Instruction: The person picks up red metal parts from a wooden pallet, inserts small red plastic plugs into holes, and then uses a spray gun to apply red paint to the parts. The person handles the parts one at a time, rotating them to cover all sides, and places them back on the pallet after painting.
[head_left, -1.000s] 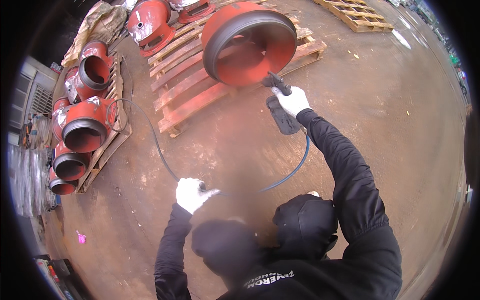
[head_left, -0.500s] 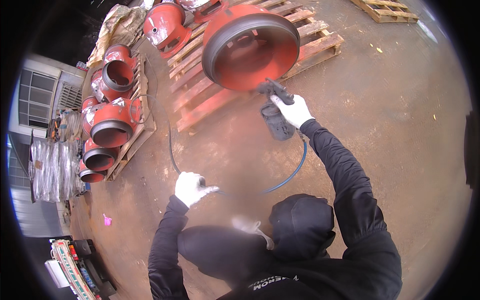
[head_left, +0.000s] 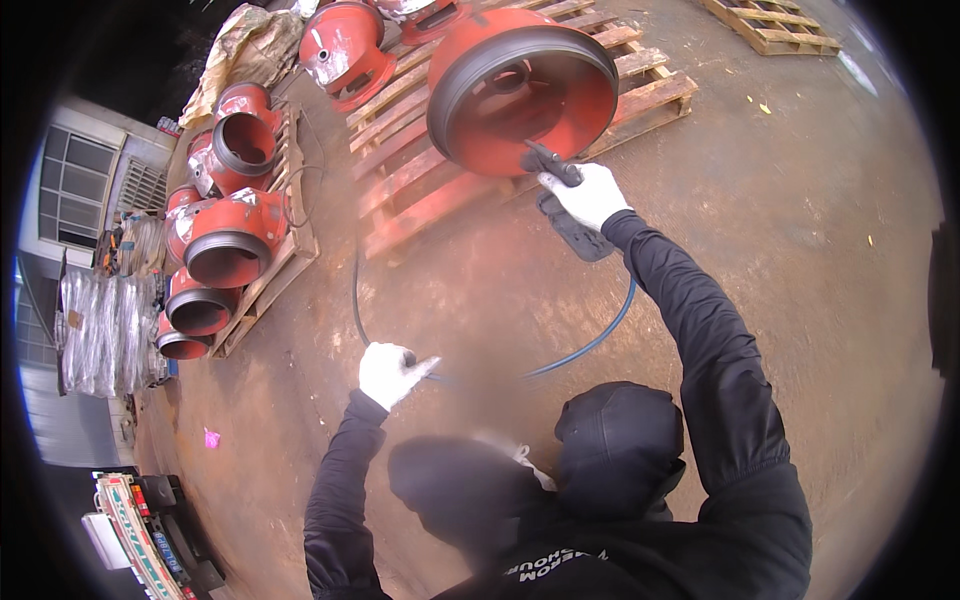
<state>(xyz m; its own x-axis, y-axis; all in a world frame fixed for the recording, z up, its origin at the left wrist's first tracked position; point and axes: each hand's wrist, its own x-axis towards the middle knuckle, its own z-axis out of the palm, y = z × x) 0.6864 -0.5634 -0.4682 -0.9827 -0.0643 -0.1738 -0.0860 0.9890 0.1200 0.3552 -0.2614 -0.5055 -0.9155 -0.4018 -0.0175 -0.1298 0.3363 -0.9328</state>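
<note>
The right hand [head_left: 590,197] is wrapped around a spray gun [head_left: 557,168], whose nose overlaps the near lip of a big red metal casting [head_left: 490,135] on a wooden pallet [head_left: 405,215]; whether they touch cannot be told. So close, a small wrist slip could knock the rim. The left hand [head_left: 388,376] is curled around the hose [head_left: 590,350], thumb out; its slack loop near the knees could snag a foot and jerk the gun.

Both hands [head_left: 590,198] in white gloves [head_left: 384,372], wrinkled black sleeves [head_left: 695,320], black top [head_left: 690,545] with white lettering [head_left: 553,567], dark trousers [head_left: 620,440]
</note>
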